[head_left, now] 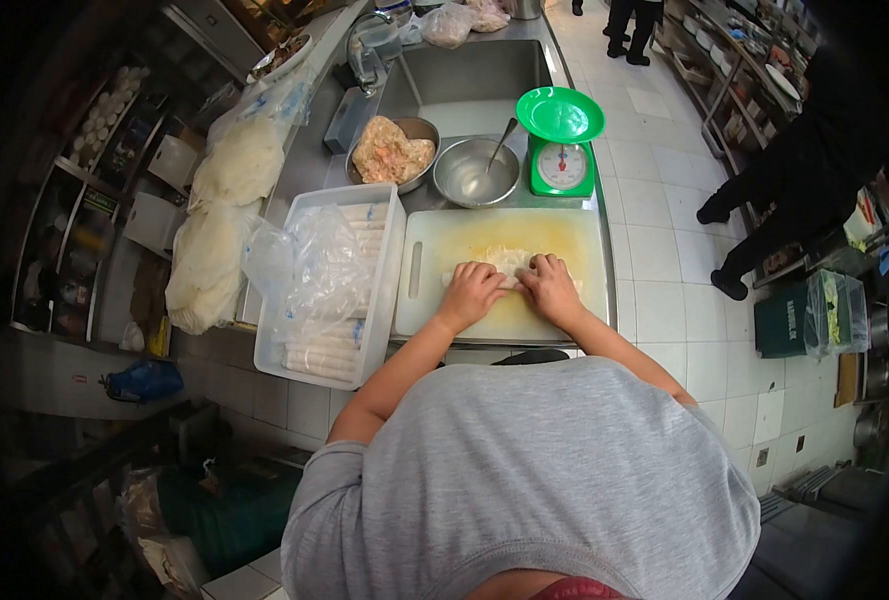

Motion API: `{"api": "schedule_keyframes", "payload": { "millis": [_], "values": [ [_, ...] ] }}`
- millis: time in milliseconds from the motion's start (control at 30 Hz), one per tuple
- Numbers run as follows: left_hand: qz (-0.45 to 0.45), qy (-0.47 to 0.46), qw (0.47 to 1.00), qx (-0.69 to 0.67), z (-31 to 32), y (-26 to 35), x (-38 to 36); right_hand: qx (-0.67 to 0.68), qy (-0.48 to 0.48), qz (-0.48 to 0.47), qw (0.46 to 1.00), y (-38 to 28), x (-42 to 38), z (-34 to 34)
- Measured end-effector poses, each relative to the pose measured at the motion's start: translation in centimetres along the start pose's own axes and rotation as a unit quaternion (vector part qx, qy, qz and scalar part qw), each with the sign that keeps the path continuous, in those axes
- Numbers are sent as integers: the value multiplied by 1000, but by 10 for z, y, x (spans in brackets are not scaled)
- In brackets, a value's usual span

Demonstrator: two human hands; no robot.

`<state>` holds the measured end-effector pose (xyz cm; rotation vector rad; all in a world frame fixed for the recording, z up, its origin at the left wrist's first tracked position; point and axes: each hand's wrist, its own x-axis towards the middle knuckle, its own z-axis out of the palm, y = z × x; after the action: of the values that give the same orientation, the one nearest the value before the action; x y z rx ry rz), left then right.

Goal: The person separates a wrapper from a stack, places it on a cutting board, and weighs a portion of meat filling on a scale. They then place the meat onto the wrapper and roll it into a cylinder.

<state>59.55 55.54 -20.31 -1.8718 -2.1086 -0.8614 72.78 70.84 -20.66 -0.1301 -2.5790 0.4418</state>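
Observation:
On the white cutting board (430, 322), which has a yellowed middle, lies a thin pale wrapper (506, 258) partly rolled up into a spring roll. My left hand (475, 290) presses its left part with curled fingers. At its right part, my right hand (552, 288) is closed over the roll, fingers bent down. My hands hide most of the roll. To the left, a plastic tub (397, 225) holds rows of finished white rolls under a clear plastic sheet (327, 262). Behind the board stand a metal bowl (477, 172) with a spoon and a bowl of pinkish minced filling (390, 150).
A green dial scale (562, 165) stands at the board's back right corner. Beyond is a steel sink (475, 75). Stacks of pale wrappers (210, 260) lie at the left edge. A person in dark clothes (795, 170) stands by the shelves on the right.

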Motion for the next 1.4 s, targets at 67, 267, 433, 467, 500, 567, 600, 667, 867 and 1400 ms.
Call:
{"api": "schedule_keyframes", "payload": {
  "millis": [67, 267, 433, 467, 500, 567, 600, 667, 867, 1400],
  "values": [
    [-30, -30, 999, -30, 9, -12, -2, 15, 6, -3, 1000, -2, 3, -1],
    [-55, -33, 996, -60, 3, -21, 16, 23, -63, -17, 998, 17, 11, 6],
    [-50, -55, 997, -22, 2, -32, 17, -32, -14, -24, 999, 20, 22, 7],
    [-54, -54, 997, -26, 5, -36, 18, -23, -22, -31, 999, 18, 23, 8],
    [-57, -53, 997, -29, 8, -40, 19, -15, -29, -38, 999, 15, 24, 9],
    [-62, -57, 996, -17, 9, -44, 23, -14, -56, -44, 997, 16, 27, 8],
    [-65, -59, 996, -10, 8, -45, 27, -20, -76, -44, 996, 19, 28, 8],
    [-62, -17, 998, 1, 2, -37, 33, -33, -79, -43, 995, 24, 31, 11],
    [-72, -39, 996, 20, 10, -49, 37, -50, 26, -37, 998, 20, 41, 20],
    [-622, 174, 555, -524, 26, -32, 13, 219, -255, 93, 937, 51, 86, 30]
  ]
}}
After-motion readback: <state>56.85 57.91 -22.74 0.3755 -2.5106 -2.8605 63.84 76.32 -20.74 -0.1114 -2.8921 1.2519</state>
